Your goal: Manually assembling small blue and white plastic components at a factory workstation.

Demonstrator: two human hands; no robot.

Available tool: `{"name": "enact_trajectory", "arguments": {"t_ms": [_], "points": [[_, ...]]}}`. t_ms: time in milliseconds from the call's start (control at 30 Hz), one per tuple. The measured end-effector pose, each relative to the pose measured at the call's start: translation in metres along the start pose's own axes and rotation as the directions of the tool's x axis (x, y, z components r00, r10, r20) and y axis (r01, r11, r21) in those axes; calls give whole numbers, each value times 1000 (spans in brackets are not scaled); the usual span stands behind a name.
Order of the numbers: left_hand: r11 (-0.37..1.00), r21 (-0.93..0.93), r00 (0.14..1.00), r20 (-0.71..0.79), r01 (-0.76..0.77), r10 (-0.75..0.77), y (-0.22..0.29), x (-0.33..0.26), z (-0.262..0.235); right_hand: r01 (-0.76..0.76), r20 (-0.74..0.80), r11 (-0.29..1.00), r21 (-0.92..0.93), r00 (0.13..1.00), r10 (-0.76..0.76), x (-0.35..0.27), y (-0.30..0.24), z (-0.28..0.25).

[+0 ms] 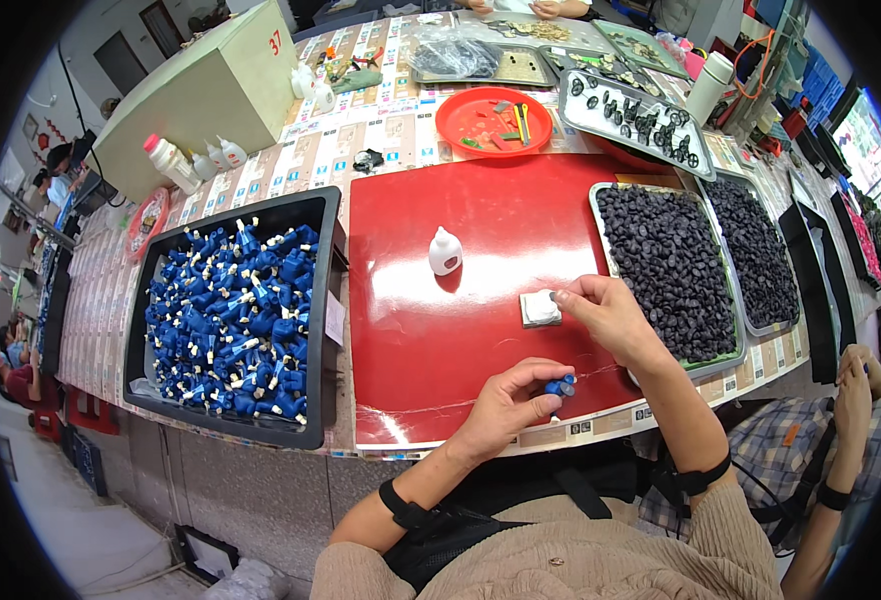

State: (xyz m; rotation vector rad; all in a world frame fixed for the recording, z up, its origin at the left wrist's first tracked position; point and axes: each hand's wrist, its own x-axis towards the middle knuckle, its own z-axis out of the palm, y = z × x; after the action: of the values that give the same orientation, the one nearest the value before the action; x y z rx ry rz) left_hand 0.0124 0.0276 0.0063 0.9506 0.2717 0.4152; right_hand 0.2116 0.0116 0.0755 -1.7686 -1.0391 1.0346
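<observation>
My left hand (509,400) is closed around a small blue part (561,386), its end poking out past my fingertips toward the right. My right hand (606,312) is pinched shut, thumb and forefinger meeting just above a white pad (541,308); whatever sits between them is too small for me to make out (perhaps one of the dark pieces, I can't tell).

I judge I'm mid-assembly: something is being dabbed or picked at the pad before it meets the blue part. The next move, as I read it, calls for bringing the two hands together, with the pinch lined up on the exposed end of the part and my left hand keeping it steady.

The blue part is short and stubby, bright blue plastic with a paler tip, mostly hidden in my fist. It sits low and between my hands, just left of my right wrist, over the red mat (481,360).

Beyond my left hand stands a small white bottle (445,251). Far to the left of that hand is a black bin (329,300) of more blue parts; just right of my right hand is a tray (601,215) heaped with small black pieces.
</observation>
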Motion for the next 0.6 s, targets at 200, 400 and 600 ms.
{"name": "enact_trajectory", "arguments": {"t_ms": [200, 400, 600], "points": [[998, 13, 998, 13, -56, 56, -2, 1, -1, -17, 14, 999, 50, 1000, 17, -6, -3, -1], [999, 11, 1000, 0, -31, 31, 0, -1, 0, -59, 15, 996, 69, 998, 58, -11, -10, 1], [1000, -4, 1000, -4, -8, 7, 1, 0, 1, -19, -10, 1000, 8, 1000, 19, -11, -3, 0]]}}
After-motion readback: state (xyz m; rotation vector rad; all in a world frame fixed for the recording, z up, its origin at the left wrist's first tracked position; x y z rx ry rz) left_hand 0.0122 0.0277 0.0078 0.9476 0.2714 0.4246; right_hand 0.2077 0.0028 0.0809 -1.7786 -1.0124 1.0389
